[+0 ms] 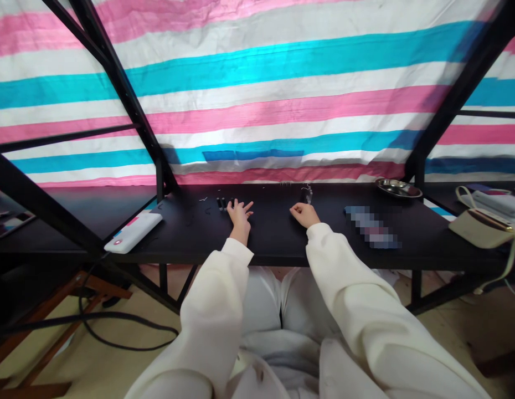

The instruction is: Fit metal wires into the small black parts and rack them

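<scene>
My left hand (pixel 240 217) is over the black table (pixel 269 238) with its fingers spread, and nothing shows in its grasp. Beside its fingertips stand a few small black cylinders (pixel 221 204) with pale lower ends; the fingers partly cover one of them. My right hand (pixel 305 214) is curled closed farther right, low over the tabletop. Whatever its fingers hold, if anything, is hidden. Just behind it lies a small dark item with shiny bits (pixel 306 195), too small to name.
A white rounded case (pixel 135 233) lies at the left. To the right are a blurred-out flat object (pixel 371 227), a shiny metal dish (pixel 398 188) and a cream bag (pixel 484 227) with a strap. Black slanted frame bars (pixel 128 105) flank a striped sheet (pixel 282 72) behind the table.
</scene>
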Motion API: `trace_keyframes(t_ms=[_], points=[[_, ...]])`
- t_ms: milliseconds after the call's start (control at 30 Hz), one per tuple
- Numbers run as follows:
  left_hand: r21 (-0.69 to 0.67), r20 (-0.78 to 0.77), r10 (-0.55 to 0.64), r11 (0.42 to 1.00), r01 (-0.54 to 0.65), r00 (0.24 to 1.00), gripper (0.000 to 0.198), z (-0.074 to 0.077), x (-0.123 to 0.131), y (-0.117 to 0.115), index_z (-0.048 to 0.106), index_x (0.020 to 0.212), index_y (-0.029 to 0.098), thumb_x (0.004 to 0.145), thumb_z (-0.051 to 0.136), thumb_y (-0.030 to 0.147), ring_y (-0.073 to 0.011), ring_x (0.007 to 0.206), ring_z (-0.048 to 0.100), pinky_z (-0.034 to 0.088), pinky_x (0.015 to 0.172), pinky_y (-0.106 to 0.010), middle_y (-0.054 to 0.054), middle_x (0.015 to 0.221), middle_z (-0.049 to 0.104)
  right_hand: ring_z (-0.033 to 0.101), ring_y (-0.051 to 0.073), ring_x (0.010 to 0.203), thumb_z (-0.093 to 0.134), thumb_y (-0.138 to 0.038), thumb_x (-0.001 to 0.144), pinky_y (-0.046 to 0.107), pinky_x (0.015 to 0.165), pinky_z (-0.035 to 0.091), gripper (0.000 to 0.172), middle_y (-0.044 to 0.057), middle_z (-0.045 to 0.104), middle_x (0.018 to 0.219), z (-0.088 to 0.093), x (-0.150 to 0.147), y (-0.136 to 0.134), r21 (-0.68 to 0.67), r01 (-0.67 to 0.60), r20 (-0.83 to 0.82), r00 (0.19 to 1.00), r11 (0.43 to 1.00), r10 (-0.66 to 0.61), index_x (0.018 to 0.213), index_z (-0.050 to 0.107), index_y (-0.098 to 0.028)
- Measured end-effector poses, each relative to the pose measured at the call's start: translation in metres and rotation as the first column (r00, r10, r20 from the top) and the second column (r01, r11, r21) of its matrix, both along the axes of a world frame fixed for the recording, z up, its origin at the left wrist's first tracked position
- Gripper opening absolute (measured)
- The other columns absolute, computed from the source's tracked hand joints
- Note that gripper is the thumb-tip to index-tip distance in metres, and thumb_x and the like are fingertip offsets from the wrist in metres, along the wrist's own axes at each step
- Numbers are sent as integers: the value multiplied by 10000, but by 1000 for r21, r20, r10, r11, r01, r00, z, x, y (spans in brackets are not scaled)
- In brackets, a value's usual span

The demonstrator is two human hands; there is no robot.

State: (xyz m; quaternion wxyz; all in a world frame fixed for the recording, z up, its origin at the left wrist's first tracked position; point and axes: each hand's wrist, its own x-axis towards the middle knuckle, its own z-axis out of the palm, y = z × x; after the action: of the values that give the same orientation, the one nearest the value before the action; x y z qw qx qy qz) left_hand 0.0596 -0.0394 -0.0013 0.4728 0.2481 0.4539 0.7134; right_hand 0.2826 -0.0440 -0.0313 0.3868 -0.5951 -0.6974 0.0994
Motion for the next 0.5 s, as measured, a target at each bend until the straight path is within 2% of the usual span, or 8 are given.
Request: trace_keyframes(t_ms=[100, 200, 333, 433, 500], points=[[31, -6, 3, 1000, -3, 1000, 518, 1, 2, -4, 293, 1240, 245, 795, 556, 221, -148, 747, 660, 405, 417, -149, -131, 1235, 473, 495, 108, 529, 514, -339, 732, 222, 581, 386, 190, -12, 566, 556, 0, 0, 0, -1, -4, -9, 1000, 1000, 4, 667, 619, -194], [18, 16, 16, 1000, -17, 1000, 493, 1, 3, -4, 364, 1171, 175, 750, 618, 213, -129, 657, 651, 362, 393, -145, -125, 1096, 567, 494, 108, 527, 515, -344, 732, 223, 580, 388, 193, -13, 567, 556, 0, 1, 0, -8, -1, -13, 1000, 1000, 1, 671, 621, -195], [6, 17, 8, 1000, -8, 1000, 335, -1, 2, -2, 459, 1013, 126, 742, 624, 232, -87, 539, 608, 335, 386, -146, -104, 930, 634, 497, 109, 527, 517, -341, 732, 227, 582, 392, 192, -14, 565, 550, 0, 1, -1, -11, -1, -19, 1000, 1000, 1, 671, 623, -194], [16, -3, -69, 997, 69, 998, 218, -1, 2, -3, 493, 892, 118, 771, 589, 270, -49, 478, 558, 332, 392, -139, -90, 850, 655, 495, 108, 527, 525, -336, 724, 232, 587, 397, 184, -16, 557, 540, 1, 0, -2, -4, -8, -59, 998, 1000, 8, 660, 615, -189], [21, -46, -197, 980, 198, 979, 222, 1, 4, -5, 506, 856, 120, 763, 599, 298, -35, 452, 533, 327, 390, -136, -81, 823, 661, 492, 106, 517, 538, -350, 715, 236, 582, 403, 188, -19, 546, 524, 4, -3, -4, -8, -34, -138, 990, 999, 33, 656, 605, -184]])
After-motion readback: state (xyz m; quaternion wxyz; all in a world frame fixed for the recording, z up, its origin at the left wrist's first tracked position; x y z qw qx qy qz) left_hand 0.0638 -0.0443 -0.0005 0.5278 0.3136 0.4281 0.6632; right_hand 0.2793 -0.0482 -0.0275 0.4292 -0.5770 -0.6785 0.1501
